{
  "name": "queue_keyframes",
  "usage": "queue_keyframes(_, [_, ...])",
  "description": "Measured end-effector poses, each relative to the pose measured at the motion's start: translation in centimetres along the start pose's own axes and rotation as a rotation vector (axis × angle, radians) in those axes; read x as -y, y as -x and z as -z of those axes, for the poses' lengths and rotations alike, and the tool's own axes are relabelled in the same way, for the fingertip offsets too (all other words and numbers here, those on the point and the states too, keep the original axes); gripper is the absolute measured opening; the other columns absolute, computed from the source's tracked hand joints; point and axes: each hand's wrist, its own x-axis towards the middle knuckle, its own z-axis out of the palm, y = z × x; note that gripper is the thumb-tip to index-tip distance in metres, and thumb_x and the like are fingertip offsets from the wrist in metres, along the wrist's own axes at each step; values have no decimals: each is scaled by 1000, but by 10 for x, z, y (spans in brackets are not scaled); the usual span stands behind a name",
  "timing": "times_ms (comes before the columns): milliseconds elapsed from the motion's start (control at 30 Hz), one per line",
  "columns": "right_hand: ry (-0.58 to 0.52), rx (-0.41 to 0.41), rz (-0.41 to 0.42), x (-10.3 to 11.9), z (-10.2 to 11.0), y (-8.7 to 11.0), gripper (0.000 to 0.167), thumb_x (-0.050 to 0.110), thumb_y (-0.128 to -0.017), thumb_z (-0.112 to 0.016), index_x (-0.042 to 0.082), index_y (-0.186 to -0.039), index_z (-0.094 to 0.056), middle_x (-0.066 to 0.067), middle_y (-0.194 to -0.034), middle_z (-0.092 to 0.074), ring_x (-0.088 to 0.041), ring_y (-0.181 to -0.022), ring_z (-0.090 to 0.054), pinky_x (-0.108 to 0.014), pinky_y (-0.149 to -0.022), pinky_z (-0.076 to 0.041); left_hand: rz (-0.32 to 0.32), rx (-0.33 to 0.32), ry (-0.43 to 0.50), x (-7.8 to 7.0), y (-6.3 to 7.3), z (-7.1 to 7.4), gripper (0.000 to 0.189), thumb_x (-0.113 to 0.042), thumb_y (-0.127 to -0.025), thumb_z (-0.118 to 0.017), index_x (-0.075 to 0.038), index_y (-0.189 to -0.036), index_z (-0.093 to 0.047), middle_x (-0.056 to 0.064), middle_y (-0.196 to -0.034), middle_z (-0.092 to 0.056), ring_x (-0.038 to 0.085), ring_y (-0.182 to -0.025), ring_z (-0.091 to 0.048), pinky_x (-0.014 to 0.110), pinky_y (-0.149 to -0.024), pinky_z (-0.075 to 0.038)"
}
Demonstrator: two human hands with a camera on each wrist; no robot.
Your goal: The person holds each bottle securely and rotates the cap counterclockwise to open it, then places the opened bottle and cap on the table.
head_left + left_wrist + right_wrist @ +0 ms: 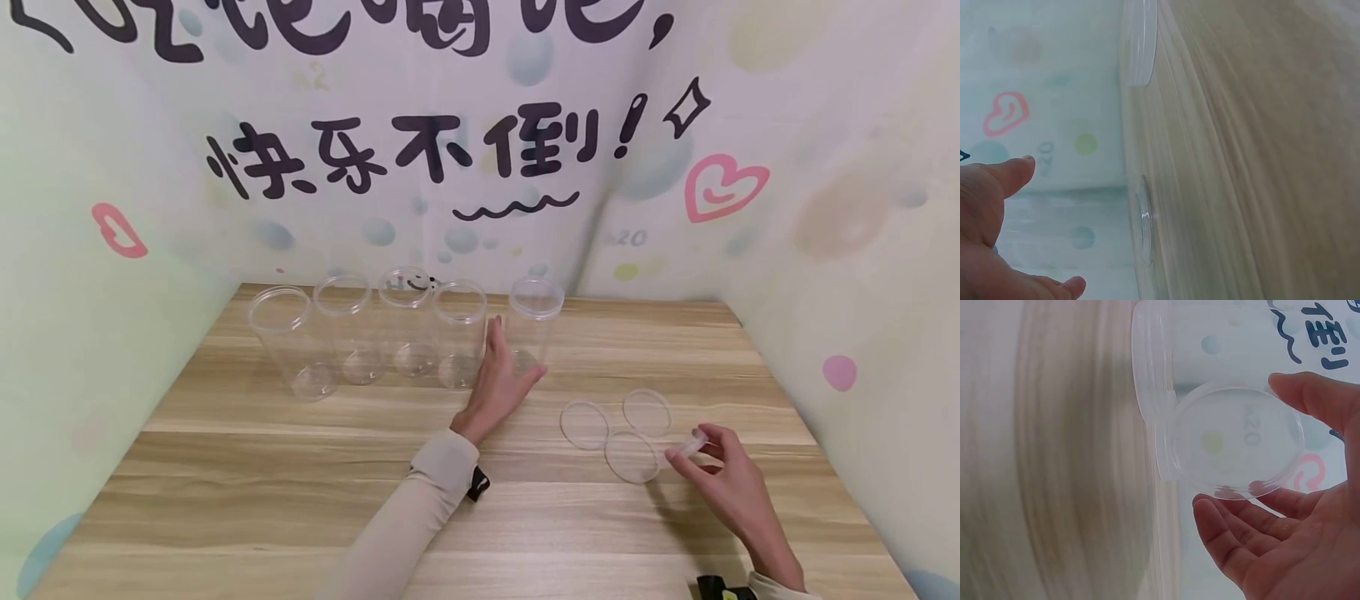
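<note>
My left hand (498, 375) reaches between two clear plastic jars, with its thumb spread near the rightmost jar (535, 329) and its straight fingers beside a neighbouring jar (460, 337). I cannot tell whether it touches either one. The rightmost jar has a thicker-looking rim. In my right hand (738, 492), a round clear lid (1238, 442) is held by its edge between thumb and fingers, tilted up off the table. Three more clear lids lie flat to the left of that hand: a left one (585, 425), a back one (647, 412) and a front one (632, 457).
Further left, more upright clear jars stand in a row, among them the leftmost jar (288, 346). The wood-grain table (247, 500) meets a printed wall sheet (420, 233) behind the jars, with side sheets at left and right.
</note>
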Motion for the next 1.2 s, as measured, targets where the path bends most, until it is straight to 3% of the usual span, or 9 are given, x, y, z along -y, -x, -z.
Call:
queue_keyframes(333, [0,-16,-24,-5,1,0,85,41,-90,-72,-9,-144,-31,-30,-140,-44,-45,-125,-50,-5,-72,-43,12,-15,43,-1,-6,-3,103,-26,-83,-80,-6,-156,-10,20,-158,-27,38,-136,-44,48,-109,-41])
queue_keyframes(467, [5,-17,-33,-7,2,0,85,41,-90,-72,-10,-144,-30,-30,-141,-44,-46,-126,-49,-22,-80,-55,12,-24,47,-3,-8,-4,102,-25,-83,-80,-6,-156,-11,20,-157,-29,36,-136,-44,47,-109,-41])
queue_keyframes(567, [8,-24,-33,-10,2,-1,85,40,-89,-73,-10,-143,-31,-31,-140,-44,-48,-125,-50,-31,-82,-57,6,-37,42,-4,-10,-5,100,-25,-84,-80,-4,-155,-14,20,-156,-31,35,-137,-45,46,-109,-41])
queue_keyframes(733, [1,-46,-17,-12,0,-1,81,35,-88,-75,-11,-140,-34,-32,-137,-47,-49,-122,-53,-14,-74,-52,3,-54,27,-5,-12,-7,96,-25,-84,-80,-4,-154,-17,19,-156,-33,34,-137,-44,46,-110,-40])
queue_keyframes(1033, [-48,-75,-19,-12,-5,3,79,31,-85,-78,-9,-139,-36,-31,-139,-48,-48,-118,-58,-5,-71,-45,19,-73,47,-3,-15,-9,94,-27,-84,-80,-6,-153,-20,18,-155,-36,33,-138,-43,45,-112,-39])
queue_keyframes(1100, [-57,-91,-13,-12,-6,3,78,30,-84,-80,-8,-138,-37,-30,-139,-50,-33,-110,-65,-3,-72,-44,14,-76,57,-3,-15,-10,93,-27,-84,-80,-7,-152,-21,18,-153,-38,33,-138,-44,45,-111,-39])
queue_keyframes(1200, [-71,-106,-6,-14,-7,2,77,28,-83,-81,-7,-137,-39,-29,-137,-51,-6,-101,-64,-2,-73,-44,10,-78,63,-2,-15,-10,92,-27,-84,-80,-7,-152,-21,18,-151,-40,32,-138,-44,45,-111,-39])
